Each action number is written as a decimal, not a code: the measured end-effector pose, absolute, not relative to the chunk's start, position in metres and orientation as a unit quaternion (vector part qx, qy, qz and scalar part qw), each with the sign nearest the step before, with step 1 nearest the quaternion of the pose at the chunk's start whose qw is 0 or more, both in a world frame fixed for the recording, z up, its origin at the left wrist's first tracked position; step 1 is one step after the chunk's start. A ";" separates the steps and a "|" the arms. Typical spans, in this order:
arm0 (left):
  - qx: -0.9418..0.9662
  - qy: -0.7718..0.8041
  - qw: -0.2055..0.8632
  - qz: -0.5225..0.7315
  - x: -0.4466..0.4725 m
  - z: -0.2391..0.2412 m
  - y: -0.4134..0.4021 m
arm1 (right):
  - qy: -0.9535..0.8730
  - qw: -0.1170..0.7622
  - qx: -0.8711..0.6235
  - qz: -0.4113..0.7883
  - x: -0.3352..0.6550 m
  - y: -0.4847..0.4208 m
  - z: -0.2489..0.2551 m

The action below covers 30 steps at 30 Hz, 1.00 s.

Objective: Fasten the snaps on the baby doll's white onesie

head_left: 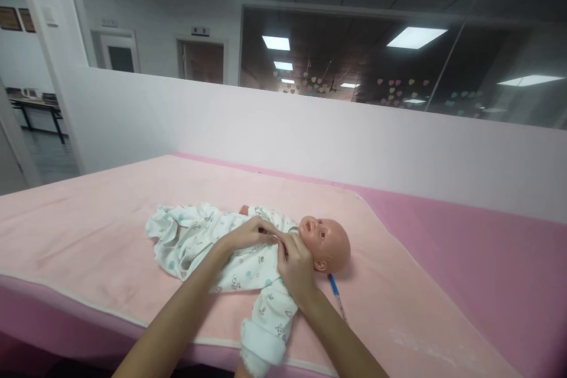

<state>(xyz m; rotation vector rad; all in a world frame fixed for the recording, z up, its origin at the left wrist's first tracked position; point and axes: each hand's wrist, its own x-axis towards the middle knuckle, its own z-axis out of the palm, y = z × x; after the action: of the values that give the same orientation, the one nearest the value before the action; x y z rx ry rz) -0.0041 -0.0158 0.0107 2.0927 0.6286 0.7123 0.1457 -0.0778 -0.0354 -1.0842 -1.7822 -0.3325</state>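
A baby doll (330,243) lies on its back, its bald head toward the right. It wears a white printed baby outfit (248,269) with small animal figures and green dots; the leg end is bunched at the left. At the outfit's neckline, my left hand (252,233) and my right hand (296,263) meet with fingertips pinched together just below the doll's chin. Both seem to grip the collar fabric, though the fingers largely cover the exact spot. One sleeve (269,313) reaches toward me with its cuff folded back. Across the chest, the doll's other arm lies on the far side.
Beneath the doll spreads a pale pink blanket (110,207) over a darker pink padded surface (487,260). A thin stick with a blue end (333,285), perhaps a thermometer or pen, lies beside the doll's head. Behind stands a low white wall (310,130) with glass above.
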 end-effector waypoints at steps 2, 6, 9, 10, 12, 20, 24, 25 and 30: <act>0.831 0.242 0.419 0.276 -0.004 0.010 -0.015 | -0.734 0.493 -0.445 -0.138 0.145 -0.078 -0.034; 0.826 0.254 0.419 0.280 -0.004 0.009 -0.012 | -0.726 0.504 -0.440 -0.158 0.144 -0.079 -0.032; 0.827 0.262 0.414 0.275 -0.004 0.007 -0.010 | -0.724 0.505 -0.440 -0.163 0.143 -0.079 -0.030; 0.829 0.264 0.413 0.271 -0.004 0.007 -0.010 | -0.724 0.505 -0.440 -0.163 0.143 -0.079 -0.030; 0.833 0.261 0.409 0.265 -0.004 0.008 -0.009 | -0.724 0.504 -0.441 -0.166 0.142 -0.080 -0.030; 0.844 0.273 0.381 0.259 -0.008 0.010 -0.012 | -0.725 0.482 -0.469 -0.149 0.143 -0.079 -0.035; 0.845 0.279 0.377 0.258 -0.008 0.011 -0.014 | -0.724 0.482 -0.469 -0.155 0.143 -0.078 -0.036; 0.845 0.281 0.376 0.258 -0.008 0.011 -0.014 | -0.724 0.482 -0.468 -0.157 0.143 -0.078 -0.036; 0.850 0.272 0.376 0.250 -0.008 0.010 -0.012 | -0.723 0.484 -0.463 -0.168 0.143 -0.079 -0.036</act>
<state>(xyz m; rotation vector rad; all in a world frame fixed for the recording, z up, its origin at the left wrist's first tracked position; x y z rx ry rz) -0.0085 -0.0116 0.0098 2.1738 0.6964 0.6399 0.1428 -0.0785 -0.0356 -1.1279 -1.7609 -0.4098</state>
